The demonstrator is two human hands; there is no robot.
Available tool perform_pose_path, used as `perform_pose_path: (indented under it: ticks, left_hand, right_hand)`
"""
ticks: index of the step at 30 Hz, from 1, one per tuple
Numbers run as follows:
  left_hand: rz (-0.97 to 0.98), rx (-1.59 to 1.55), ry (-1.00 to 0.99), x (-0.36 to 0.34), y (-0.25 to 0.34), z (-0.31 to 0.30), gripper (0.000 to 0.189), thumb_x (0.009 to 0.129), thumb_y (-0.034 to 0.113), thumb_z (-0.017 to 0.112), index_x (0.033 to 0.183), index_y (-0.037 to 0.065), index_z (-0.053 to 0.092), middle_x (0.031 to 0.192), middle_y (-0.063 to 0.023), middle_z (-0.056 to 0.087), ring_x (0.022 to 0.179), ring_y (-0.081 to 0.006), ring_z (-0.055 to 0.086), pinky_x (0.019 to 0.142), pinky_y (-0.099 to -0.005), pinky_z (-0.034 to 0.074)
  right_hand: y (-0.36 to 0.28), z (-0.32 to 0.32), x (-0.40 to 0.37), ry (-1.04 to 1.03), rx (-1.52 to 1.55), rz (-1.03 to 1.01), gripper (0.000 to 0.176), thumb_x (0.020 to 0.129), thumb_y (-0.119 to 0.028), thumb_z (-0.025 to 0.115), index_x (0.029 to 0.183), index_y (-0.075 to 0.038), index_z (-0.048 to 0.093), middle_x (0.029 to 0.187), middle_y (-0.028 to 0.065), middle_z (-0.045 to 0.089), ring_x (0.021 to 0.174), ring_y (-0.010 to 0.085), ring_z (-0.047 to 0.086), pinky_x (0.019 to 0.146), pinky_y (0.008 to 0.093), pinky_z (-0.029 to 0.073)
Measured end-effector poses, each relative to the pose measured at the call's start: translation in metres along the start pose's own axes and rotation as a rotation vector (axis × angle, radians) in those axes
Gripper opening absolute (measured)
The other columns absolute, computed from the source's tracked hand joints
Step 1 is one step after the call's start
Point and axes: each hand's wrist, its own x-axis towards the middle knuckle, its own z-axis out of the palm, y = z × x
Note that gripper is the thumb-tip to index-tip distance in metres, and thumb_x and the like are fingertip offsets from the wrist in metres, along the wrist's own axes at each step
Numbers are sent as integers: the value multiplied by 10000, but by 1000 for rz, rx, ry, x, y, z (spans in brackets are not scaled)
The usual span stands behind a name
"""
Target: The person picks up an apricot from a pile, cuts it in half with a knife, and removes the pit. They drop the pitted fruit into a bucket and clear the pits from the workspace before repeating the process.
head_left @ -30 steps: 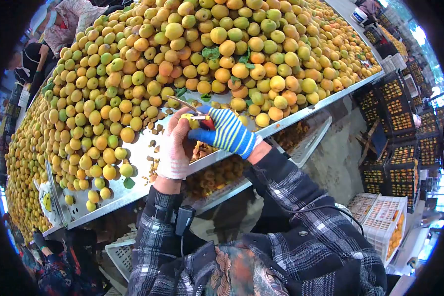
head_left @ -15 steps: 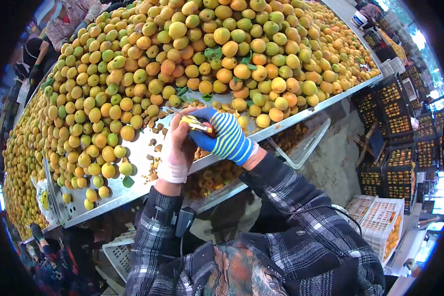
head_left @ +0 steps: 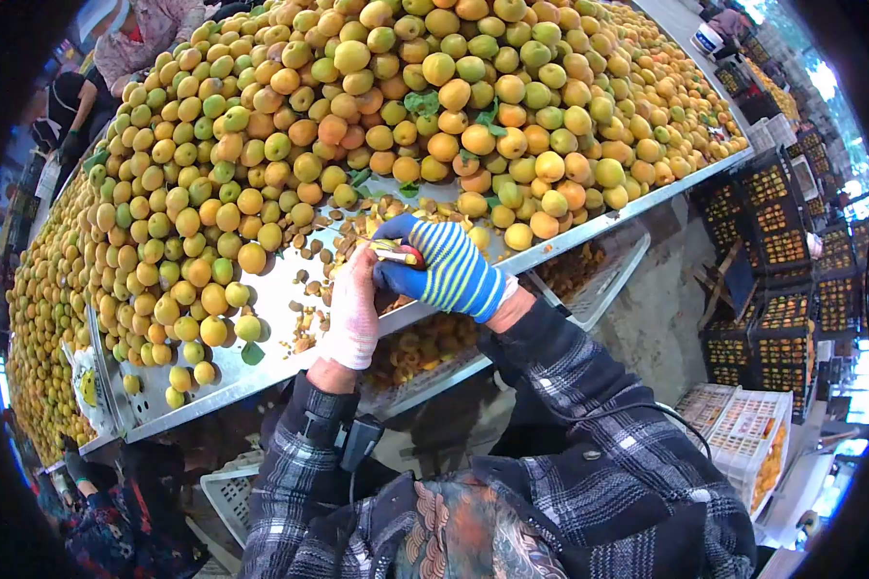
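Observation:
My right hand (head_left: 442, 267), in a blue glove with pale stripes, is closed around a small yellow-and-red cutting tool (head_left: 396, 253). The tool's exact kind is partly hidden by the fingers. My left hand (head_left: 352, 314), in a pale glove with bare fingers, meets the right hand at the tool. Its fingers are curled; whatever lies in them is hidden. Both hands are above the front edge of a metal table (head_left: 280, 280). Beyond them rises a big heap of apricots (head_left: 434, 68), yellow, orange and green. Pits and small scraps (head_left: 309, 289) lie left of my hands.
Below the table edge, a crate (head_left: 420, 357) holds apricot pieces, and another crate (head_left: 599, 280) stands to its right. Stacked black crates (head_left: 758, 251) of fruit stand at the right. Other people (head_left: 150, 39) are at the upper left, and one more (head_left: 126, 511) at lower left.
Both hands have come slightly down, toward my body. The tool's thin metal tip, visible before past the left fingers, no longer shows clearly. My right hand still grips the tool.

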Motion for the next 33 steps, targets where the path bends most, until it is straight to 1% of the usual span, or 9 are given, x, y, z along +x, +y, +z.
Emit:
perform_pose_path:
  ticks: [5,7,10,12,21,25,28,32,33]
  left_hand:
    - [114,-216,47,-4,5,17,423,977,409,408,1162,57,553,1048,-40,626,940,-117,597,792,-261,502]
    - [126,-246,7,-8,7,15,417,978,397,404,1166,53,545,1058,-43,622,937,-132,600,788,-268,505]
    - [46,-290,-34,-1,5,2,392,974,366,414,1159,47,546,1064,-55,619,929,-145,599,776,-273,508]
    - [-26,-238,-88,0,0,-5,467,960,410,434,1246,47,503,1166,-100,593,1056,-204,588,924,-333,477]
    - [-52,-247,67,0,-4,14,384,950,405,455,1134,83,556,1035,-54,627,898,-171,625,761,-317,535]
    - [-22,-458,175,7,-4,22,318,938,320,501,1113,59,551,988,-62,617,823,-157,607,696,-271,507]
    - [137,-500,-61,16,-2,21,347,933,334,512,1136,54,539,970,-65,621,786,-139,577,606,-244,441]
    - [245,-442,63,16,8,22,445,922,385,539,1247,90,462,1127,-91,623,995,-146,542,721,-240,427]
    - [247,-436,69,17,8,19,445,922,385,539,1247,90,462,1127,-91,623,995,-146,542,721,-240,427]
  right_hand:
    - [5,11,2,81,88,14,325,782,-220,704,1041,-52,605,790,93,666,703,154,657,661,278,519]
    - [8,9,5,109,8,-64,337,775,-358,710,985,-111,619,782,140,672,729,307,678,655,368,537]
    - [-3,-2,7,-27,-75,-49,461,756,-390,731,1102,-127,579,860,159,673,792,338,669,705,393,531]
    - [-7,-6,7,-152,-114,-38,584,734,-422,748,1198,-138,534,920,193,663,835,376,651,748,416,519]
    - [-2,0,4,-141,-125,135,406,727,-357,722,964,-49,606,812,180,669,749,308,671,691,373,524]
    - [27,15,6,235,376,7,235,826,-155,678,1006,-6,653,897,33,666,802,103,616,740,255,506]
    - [16,-8,8,310,758,350,228,872,-187,662,1020,-14,651,811,-10,647,657,63,580,576,223,481]
    - [32,-4,10,290,489,329,274,883,-221,649,1004,23,614,799,68,660,623,91,610,537,257,491]
    - [34,2,9,183,181,382,383,834,-273,700,1019,44,593,811,152,665,681,207,659,594,323,518]
